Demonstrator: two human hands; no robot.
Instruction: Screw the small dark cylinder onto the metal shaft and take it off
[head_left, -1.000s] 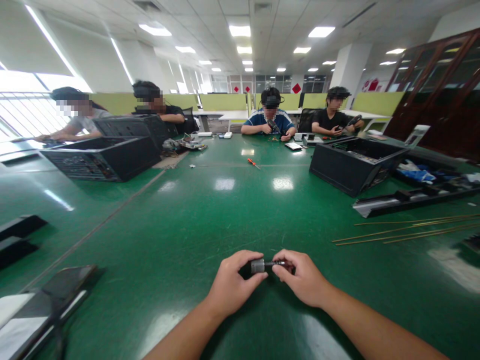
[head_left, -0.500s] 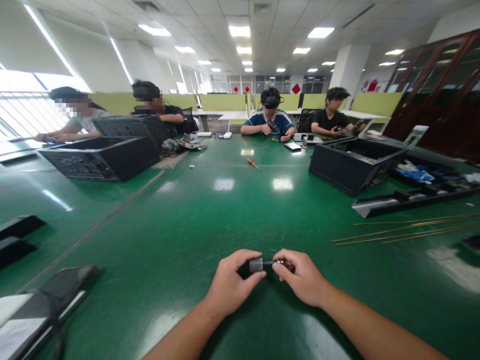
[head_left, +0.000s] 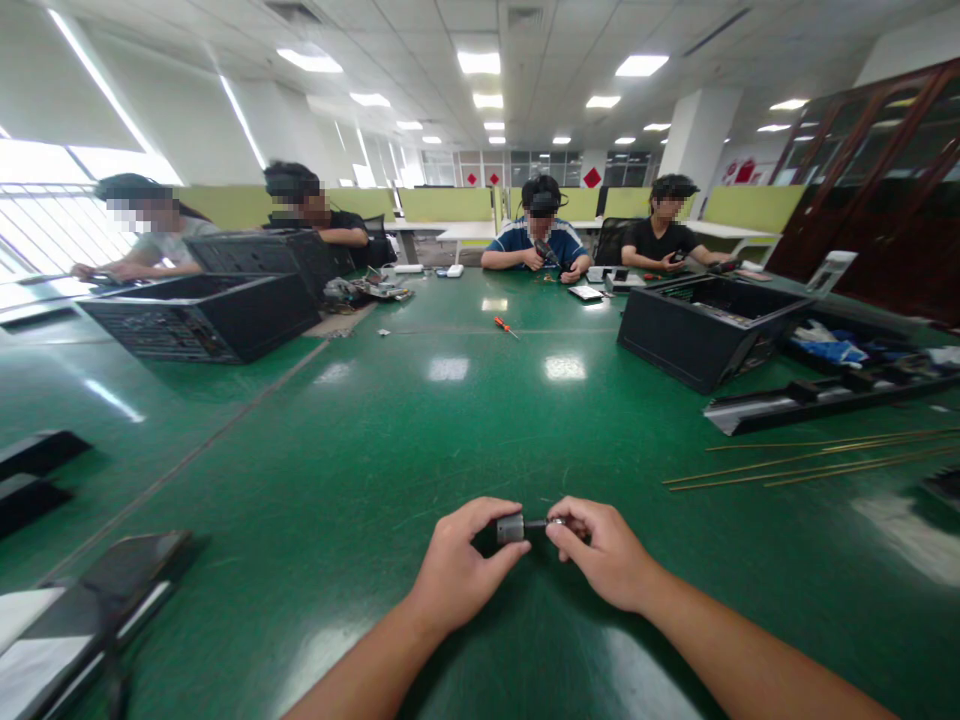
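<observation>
In the head view my left hand (head_left: 466, 550) is closed round a small grey metal cylinder (head_left: 511, 528), gripping it between thumb and fingers. A dark thin shaft (head_left: 535, 525) runs from the cylinder toward my right hand (head_left: 600, 550). My right fingers are pinched on the far end of the shaft, where a bit of shiny metal (head_left: 556, 522) shows. The rest of that end is hidden by the fingers. Both hands are just above the green table (head_left: 360, 490), close to its near side.
An orange screwdriver (head_left: 505, 326) lies mid-table. Black computer cases (head_left: 202, 318) stand left and another black case (head_left: 697, 335) right. Thin brass-coloured rods (head_left: 795, 464) and a long metal rail (head_left: 817, 396) lie right. Several co-workers sit across, one holding a power tool (head_left: 546, 252).
My left hand and the cylinder have shifted very slightly left; the grip of both hands is the same. The co-worker at far right has lowered a hand behind the black case.
</observation>
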